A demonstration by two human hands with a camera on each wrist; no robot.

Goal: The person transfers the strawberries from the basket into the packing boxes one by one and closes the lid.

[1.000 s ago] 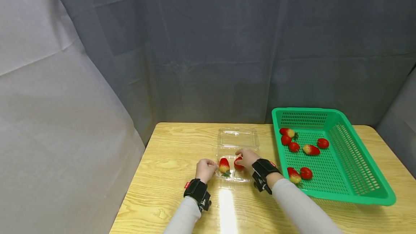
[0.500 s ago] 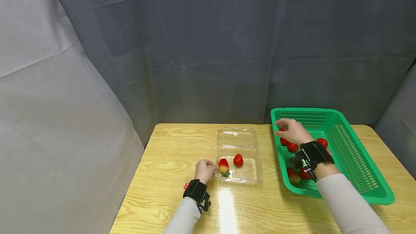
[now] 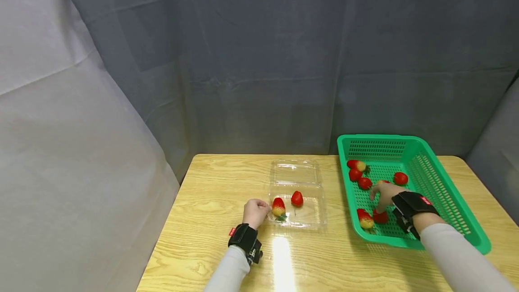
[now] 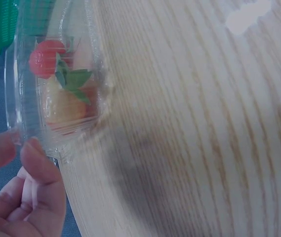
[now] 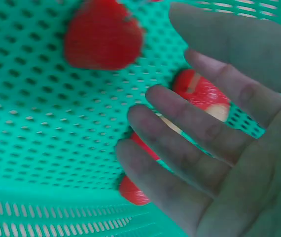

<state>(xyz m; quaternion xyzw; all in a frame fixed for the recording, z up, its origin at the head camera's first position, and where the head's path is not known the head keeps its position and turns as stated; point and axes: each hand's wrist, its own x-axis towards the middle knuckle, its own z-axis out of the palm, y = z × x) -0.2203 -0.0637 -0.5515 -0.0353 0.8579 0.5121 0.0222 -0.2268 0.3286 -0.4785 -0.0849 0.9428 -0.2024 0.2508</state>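
On the wooden table (image 3: 211,193) an open clear plastic clamshell box (image 3: 298,213) lies at the centre, its lid folded back toward 12 o'clock, with two strawberries in its tray: a yellow-tipped one (image 3: 278,207) at the box's 9 o'clock side and an all-red one (image 3: 297,198) just beside it. The left hand (image 3: 255,212) pinches the box's near-left rim between thumb and curled fingers, seemingly to keep the light box from sliding; the left wrist view shows that pinch on the transparent edge plainly, with the yellow-tipped fruit and its green leaves seen through the wall, which the head view only hints at. The green perforated basket (image 3: 446,202) sits at 3 o'clock of the box and holds the remaining loose strawberries. The right hand (image 3: 384,194) is down inside it, fingers spread and only slightly bent over a red strawberry (image 3: 380,216) near the basket's 7 o'clock corner. The right wrist view shows those fingers (image 5: 180,148) hanging apart above the mesh with fruit visible between them, holding nothing; whether they touch the berry cannot be told.
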